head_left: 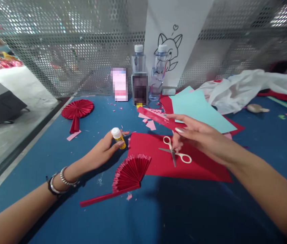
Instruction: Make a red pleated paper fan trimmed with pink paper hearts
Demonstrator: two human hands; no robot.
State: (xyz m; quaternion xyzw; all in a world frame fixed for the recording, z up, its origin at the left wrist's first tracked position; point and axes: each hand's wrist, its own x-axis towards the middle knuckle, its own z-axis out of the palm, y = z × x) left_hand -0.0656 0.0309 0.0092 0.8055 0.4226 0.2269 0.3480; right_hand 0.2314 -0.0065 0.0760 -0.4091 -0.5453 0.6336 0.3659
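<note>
My left hand is closed around a yellow glue stick with its white cap on top. Between the thumb and fingers of my right hand is a red paper strip, pointing up and left. Below that hand, open scissors with white handles lie on a red paper sheet. In front of my left hand rests a pleated red paper fan with a long red strip along its lower edge. A finished-looking round red fan with a handle lies at the far left.
Two water bottles stand at the back by the perforated metal panel, with two phones propped beside them. Light blue paper and a white plastic bag lie at right. Pink paper scraps dot the blue table.
</note>
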